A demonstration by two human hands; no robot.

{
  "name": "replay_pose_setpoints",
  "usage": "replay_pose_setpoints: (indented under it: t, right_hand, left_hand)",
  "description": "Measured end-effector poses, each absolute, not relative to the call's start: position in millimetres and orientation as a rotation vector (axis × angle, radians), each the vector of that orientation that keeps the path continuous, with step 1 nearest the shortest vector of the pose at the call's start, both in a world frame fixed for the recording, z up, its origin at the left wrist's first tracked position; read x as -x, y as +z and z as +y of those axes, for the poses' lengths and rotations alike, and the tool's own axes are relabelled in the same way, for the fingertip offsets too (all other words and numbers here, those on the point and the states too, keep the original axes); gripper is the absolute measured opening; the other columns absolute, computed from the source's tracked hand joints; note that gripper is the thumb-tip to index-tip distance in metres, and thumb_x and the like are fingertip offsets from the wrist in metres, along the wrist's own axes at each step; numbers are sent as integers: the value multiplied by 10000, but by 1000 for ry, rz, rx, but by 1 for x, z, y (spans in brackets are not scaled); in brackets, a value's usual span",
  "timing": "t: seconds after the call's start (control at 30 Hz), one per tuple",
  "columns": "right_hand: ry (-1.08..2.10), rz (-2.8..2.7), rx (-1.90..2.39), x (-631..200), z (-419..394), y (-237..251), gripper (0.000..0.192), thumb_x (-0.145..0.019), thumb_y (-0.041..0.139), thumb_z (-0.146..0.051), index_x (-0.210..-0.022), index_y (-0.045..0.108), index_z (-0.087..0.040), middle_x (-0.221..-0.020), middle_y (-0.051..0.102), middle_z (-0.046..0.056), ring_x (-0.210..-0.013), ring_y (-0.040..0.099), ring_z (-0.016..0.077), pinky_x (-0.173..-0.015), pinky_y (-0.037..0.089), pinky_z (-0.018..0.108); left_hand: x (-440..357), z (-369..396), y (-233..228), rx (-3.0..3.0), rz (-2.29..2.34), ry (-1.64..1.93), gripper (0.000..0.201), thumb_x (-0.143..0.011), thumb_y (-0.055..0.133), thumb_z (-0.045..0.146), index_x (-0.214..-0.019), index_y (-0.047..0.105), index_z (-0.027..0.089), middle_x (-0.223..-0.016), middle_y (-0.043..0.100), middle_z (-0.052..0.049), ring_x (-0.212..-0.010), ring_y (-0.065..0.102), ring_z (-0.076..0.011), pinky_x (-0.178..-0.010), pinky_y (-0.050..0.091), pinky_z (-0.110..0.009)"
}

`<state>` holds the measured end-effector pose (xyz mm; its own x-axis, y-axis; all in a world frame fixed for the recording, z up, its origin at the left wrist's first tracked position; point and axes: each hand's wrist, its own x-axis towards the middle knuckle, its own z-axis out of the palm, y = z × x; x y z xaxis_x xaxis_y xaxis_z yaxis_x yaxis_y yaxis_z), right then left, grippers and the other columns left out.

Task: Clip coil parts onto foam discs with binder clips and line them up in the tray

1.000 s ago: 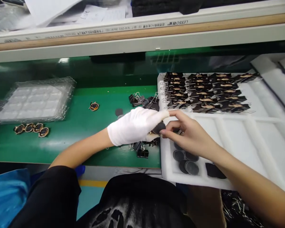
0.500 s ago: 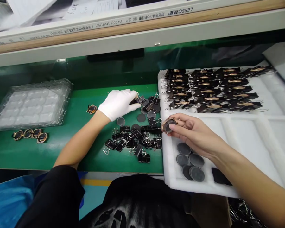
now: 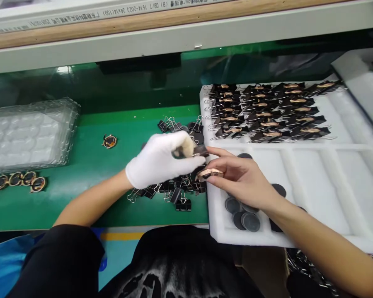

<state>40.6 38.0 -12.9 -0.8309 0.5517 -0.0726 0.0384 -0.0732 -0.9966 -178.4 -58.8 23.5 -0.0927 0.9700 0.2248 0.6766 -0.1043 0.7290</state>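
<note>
Both my hands meet over the seam between the green table [image 3: 81,194] and the white foam tray [image 3: 323,186]. My left hand [image 3: 161,161], in a white glove, is closed around a black binder clip [image 3: 199,150], pinching it between thumb and fingertips so it points toward the other hand. My right hand [image 3: 239,178], bare, pinches a small round copper-rimmed part [image 3: 209,172] edge-on between thumb and fingers, just beside the clip and slightly below it; I cannot tell whether the two touch.

That foam tray lies to my right, and rows of clipped parts [image 3: 267,111] fill its far compartments. On the left of the table sits a stack of clear blister trays [image 3: 27,132]. Under my gloved hand a heap of loose binder clips [image 3: 168,192] is spread on the green surface, with a few more just beyond my knuckles. Dark round discs [image 3: 244,217] lie in the tray's near compartment, below my right wrist. Near the blister trays, a short row of rimmed parts [image 3: 18,182] lies on the table, and one single part [image 3: 109,141] sits apart, nearer the middle.
</note>
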Motion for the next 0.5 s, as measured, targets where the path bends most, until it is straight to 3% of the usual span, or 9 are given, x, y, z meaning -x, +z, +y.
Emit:
replay_pose_setpoints:
  t: [0.13, 0.23, 0.37, 0.5]
  right_hand:
    - [1837, -1830, 603, -41, 29, -14, 139, -836, 860, -269, -973, 846, -289, -1466, 665, 53, -1111, 764, 268, -901, 681, 405]
    - [1759, -1891, 575, -43, 31, -14, 145, -840, 859, -265, -975, 854, -317, -1320, 752, 33, -1247, 713, 295, -1019, 649, 445]
    - [1567, -2135, 482, -47, 36, -8, 152, -866, 827, -238, -990, 854, -322, -1283, 766, 14, -1254, 711, 297, -1084, 619, 474]
    - [1467, -2351, 340, -53, 38, -2, 183, -901, 789, -221, -1031, 850, -334, -1338, 740, -10, -1112, 774, 264, -1026, 649, 421]
  left_hand:
    - [168, -61, 22, -1927, 1506, 916, 262, -977, 631, 395, -802, 598, 203, -834, 682, -10, -762, 623, -136, -736, 489, -278]
    - [179, -61, 21, -2097, 1589, 591, 377, -964, 591, 581, -920, 620, 208, -917, 699, -49, -754, 658, -172, -672, 458, -295]
    - [184, -64, 15, -2211, 1955, 329, 668, -750, 608, 884, -830, 575, 221, -603, 563, 11, -500, 567, -178, -529, 283, -286]
    - [176, -67, 10, -2309, 1896, 224, 743, -703, 518, 961, -630, 489, 222, -438, 421, 12, -412, 498, -163, -518, 176, -278]
